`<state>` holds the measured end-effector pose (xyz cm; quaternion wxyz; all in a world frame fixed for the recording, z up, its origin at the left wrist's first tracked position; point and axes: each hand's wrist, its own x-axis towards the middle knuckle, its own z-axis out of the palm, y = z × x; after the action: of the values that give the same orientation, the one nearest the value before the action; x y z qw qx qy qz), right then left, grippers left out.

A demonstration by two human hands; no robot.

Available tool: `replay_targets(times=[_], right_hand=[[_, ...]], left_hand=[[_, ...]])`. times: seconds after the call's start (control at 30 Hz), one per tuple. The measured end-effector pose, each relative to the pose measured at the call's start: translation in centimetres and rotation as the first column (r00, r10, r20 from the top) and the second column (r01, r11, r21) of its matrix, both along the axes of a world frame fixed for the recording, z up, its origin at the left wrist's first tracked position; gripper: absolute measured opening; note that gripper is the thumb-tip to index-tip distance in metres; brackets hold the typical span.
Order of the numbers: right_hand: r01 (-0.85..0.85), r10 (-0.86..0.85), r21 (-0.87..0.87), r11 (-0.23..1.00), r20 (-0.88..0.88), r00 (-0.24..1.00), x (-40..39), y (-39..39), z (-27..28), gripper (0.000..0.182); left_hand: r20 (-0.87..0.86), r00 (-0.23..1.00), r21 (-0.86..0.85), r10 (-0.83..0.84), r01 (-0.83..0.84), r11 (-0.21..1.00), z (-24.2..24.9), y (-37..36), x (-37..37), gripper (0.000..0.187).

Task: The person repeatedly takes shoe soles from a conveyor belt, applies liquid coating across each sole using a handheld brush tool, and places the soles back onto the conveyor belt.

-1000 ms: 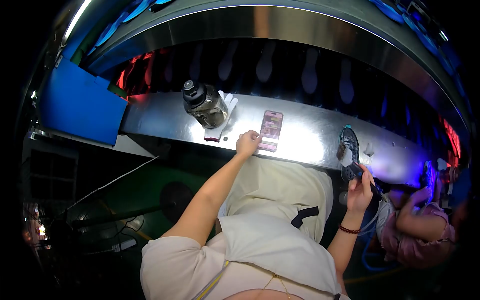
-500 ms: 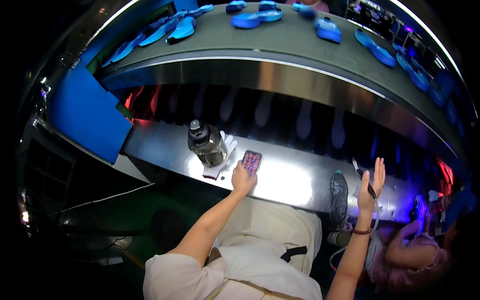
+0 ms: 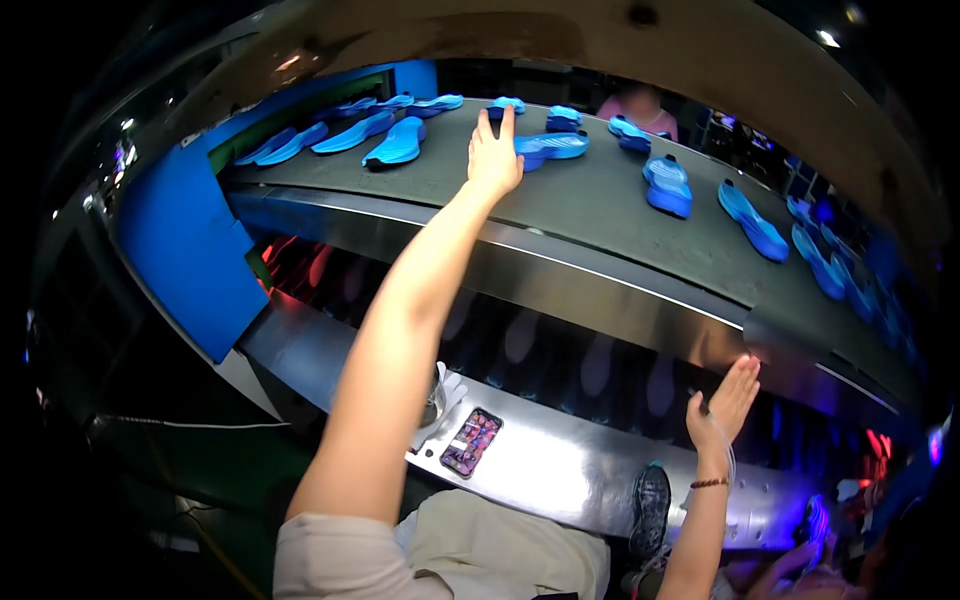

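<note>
My left hand (image 3: 495, 158) reaches out over the belt with its fingers spread. Its edge overlaps the near end of a blue shoe sole (image 3: 555, 147), which lies crosswise on the belt. Lower right, my right hand (image 3: 724, 405) is raised in front of the belt's metal side, fingers straight. Under its thumb sits a slim pen-like tool (image 3: 705, 404), mostly hidden by the hand, with a thin cable running down the wrist. A phone (image 3: 472, 442) in a patterned case lies on the metal ledge, below my left forearm.
The conveyor belt (image 3: 470, 207) carries several more blue soles (image 3: 396, 143). On the metal ledge (image 3: 565, 465) are a white glove (image 3: 452, 392) and a bottle mostly hidden by my arm. A dark shoe (image 3: 650, 510) is at the ledge's front. Other people sit across the belt and lower right.
My left hand has let go of the phone and moved up and forward to the belt. The phone stays on the ledge. The view has tilted upward; my right hand still has the tool.
</note>
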<state>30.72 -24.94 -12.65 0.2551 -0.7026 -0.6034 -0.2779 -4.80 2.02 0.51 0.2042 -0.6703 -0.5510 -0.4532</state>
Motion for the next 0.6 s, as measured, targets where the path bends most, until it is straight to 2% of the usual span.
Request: replay_targets(times=[0.07, 0.13, 0.17, 0.2, 0.23, 0.27, 0.3, 0.33, 0.37, 0.4, 0.43, 0.47, 0.5, 0.53, 0.57, 0.6], right_hand=[[0.015, -0.015, -0.023, 1.000, -0.007, 1.000, -0.1, -0.2, 0.5, 0.088], [0.078, -0.076, -0.051, 0.996, 0.034, 0.996, 0.0, -0.2, 0.3, 0.089], [0.085, -0.082, -0.042, 0.996, 0.050, 0.995, -0.1, 0.0, 0.3, 0.089], [0.093, -0.090, -0.039, 0.995, 0.066, 0.994, -0.1, 0.0, 0.2, 0.090], [0.116, -0.113, -0.053, 0.992, 0.066, 0.991, -0.3, 0.0, 0.3, 0.090], [0.109, -0.105, -0.068, 0.992, 0.070, 0.992, -0.4, -0.3, 0.5, 0.090], [0.099, -0.093, -0.088, 0.991, 0.063, 0.994, -0.5, -0.7, 0.8, 0.090], [0.086, -0.081, -0.102, 0.991, 0.054, 0.995, -0.7, -1.1, 1.2, 0.089], [0.062, -0.057, -0.096, 0.993, 0.059, 0.997, -0.6, -1.5, 1.4, 0.089], [0.052, -0.049, -0.128, 0.990, 0.027, 0.998, -0.6, -2.1, 1.6, 0.086], [0.004, 0.000, -0.157, 0.988, 0.027, 1.000, -1.1, -3.1, 1.7, 0.080], [-0.041, 0.046, -0.177, 0.983, 0.026, 0.999, -1.5, -4.2, 1.6, 0.074], [-0.157, 0.132, -0.180, 0.971, -0.142, 0.981, -1.9, -5.2, 1.0, 0.063], [-0.269, 0.211, -0.168, 0.948, -0.302, 0.930, -1.9, -6.6, 0.3, 0.053], [-0.370, 0.338, 0.030, 0.929, -0.482, 0.809, -1.5, -7.5, -1.8, 0.035], [-0.399, 0.325, 0.051, 0.916, -0.676, 0.661, -2.0, -9.2, -2.0, 0.029]], left_hand=[[-0.140, 0.967, -0.129, 0.212, -0.230, 0.965, -2.7, 2.5, -0.4, 0.070], [-0.164, 0.974, -0.259, 0.158, -0.197, 0.945, -1.7, 3.2, -0.7, 0.054], [-0.272, 0.953, -0.174, 0.137, -0.188, 0.967, -1.6, 3.3, -0.5, 0.040], [-0.182, 0.982, -0.284, -0.046, -0.007, 0.959, -1.0, 1.8, 0.0, 0.038], [-0.181, 0.965, -0.286, -0.191, 0.135, 0.949, -0.5, 0.1, 0.3, 0.037], [-0.248, 0.937, -0.247, -0.245, 0.183, 0.952, -0.1, -1.9, 0.7, 0.035], [-0.258, 0.915, -0.111, -0.309, 0.290, 0.951, 0.0, -4.2, 1.0, 0.032], [-0.112, 0.914, -0.051, -0.391, 0.388, 0.920, 0.1, -7.1, 1.5, 0.029], [0.014, 0.894, 0.144, -0.448, 0.441, 0.886, -0.3, -9.8, 1.5, 0.026], [0.128, 0.849, 0.341, -0.513, 0.448, 0.826, -1.3, -12.4, 1.2, 0.024], [0.343, 0.811, 0.421, -0.474, 0.318, 0.850, -3.0, -14.8, 0.8, 0.022], [0.536, 0.720, 0.474, -0.440, 0.174, 0.863, -4.4, -17.1, 0.4, 0.022], [0.799, 0.252, 0.440, -0.547, 0.376, 0.816, -5.5, -19.4, 0.2, 0.029], [0.874, -0.276, 0.486, -0.400, 0.537, 0.690, -6.4, -21.3, -0.3, 0.038], [0.893, -0.372, 0.451, -0.255, 0.753, 0.479, -7.8, -22.3, -1.8, 0.046], [0.904, -0.419, 0.427, -0.081, 0.880, 0.207, -9.4, -23.5, -3.4, 0.054]])
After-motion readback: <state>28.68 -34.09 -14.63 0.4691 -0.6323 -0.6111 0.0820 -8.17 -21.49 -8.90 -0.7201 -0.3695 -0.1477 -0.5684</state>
